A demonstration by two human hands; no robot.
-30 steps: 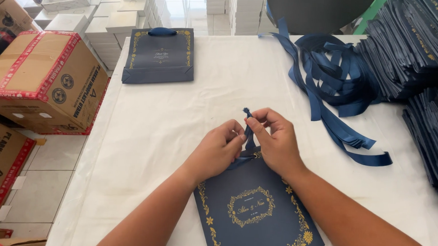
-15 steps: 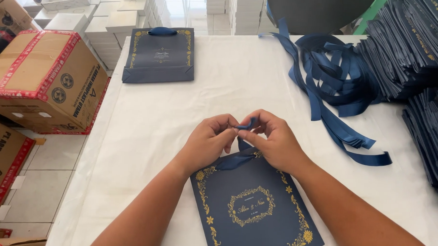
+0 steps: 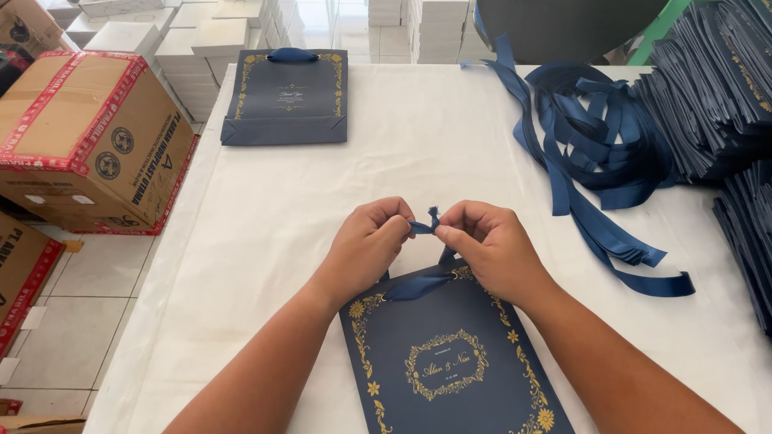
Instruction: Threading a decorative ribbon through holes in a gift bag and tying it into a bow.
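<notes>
The ribbon point(image 3: 426, 228) was a thin dark blue strip. It sat just above the top edge of the bag point(image 3: 449, 365), near the middle of the table point(image 3: 274, 230). Both hands pinched it between them. The left hand point(image 3: 368, 246) was curled tight, with its fingertips closed on the left part of the ribbon. The right hand point(image 3: 488, 246) was curled too, and its thumb and first finger squeezed the right part. A tiny end of ribbon stuck up between the two hands. A loop of the same ribbon lay flat across the top of the bag, under the hands.

The bag was dark blue with gold flowers and a gold ring of leaves in its middle. It lay flat on the white cloth, close to the person.

One second before, the ribbon stood up higher and the right hand held it near its top. Half a second before, the hands had come closer together and the ribbon was bent over. Now the hands sat a little higher on the table, and the ribbon was pulled short between them. The bag had hardly moved.

A second bag point(image 3: 287, 98) lay at the far left of the table. A pile of loose ribbons point(image 3: 594, 139) lay at the far right, beside tall stacks of flat bags point(image 3: 733, 84). Brown boxes point(image 3: 81, 138) sat on the floor to the left.
</notes>
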